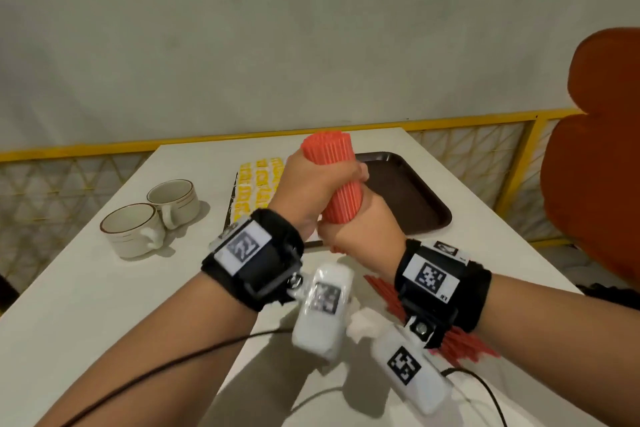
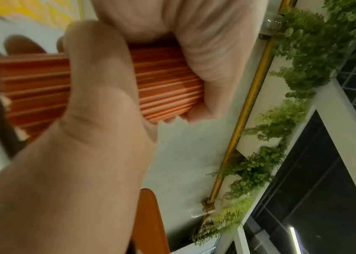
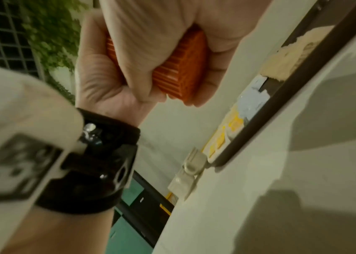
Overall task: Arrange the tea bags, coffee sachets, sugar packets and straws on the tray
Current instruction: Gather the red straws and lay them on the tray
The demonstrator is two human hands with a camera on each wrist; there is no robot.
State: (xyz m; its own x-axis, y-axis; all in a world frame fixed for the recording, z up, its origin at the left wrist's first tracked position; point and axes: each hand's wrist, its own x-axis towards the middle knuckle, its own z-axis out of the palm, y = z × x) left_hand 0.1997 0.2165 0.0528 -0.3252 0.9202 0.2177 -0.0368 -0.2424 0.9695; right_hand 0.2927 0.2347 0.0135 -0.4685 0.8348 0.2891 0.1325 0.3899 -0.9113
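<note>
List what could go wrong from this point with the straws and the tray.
1. Both hands, left hand and right hand, grip one thick bundle of red straws in the air; a loosened grip could let straws slide out.
2. Loose straws lying under the right wrist could get swept off the table.
3. Yellow packets already fill the tray's left side; lowering the bundle carelessly could disturb them.

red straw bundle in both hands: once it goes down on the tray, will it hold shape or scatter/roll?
Probably scatters: no band shows on the straw bundle; only the left hand and right hand gripping it seem to keep it round. Loose straws already lie fanned out on the table. Being round, singles may roll, though the tray has a raised rim.
</note>
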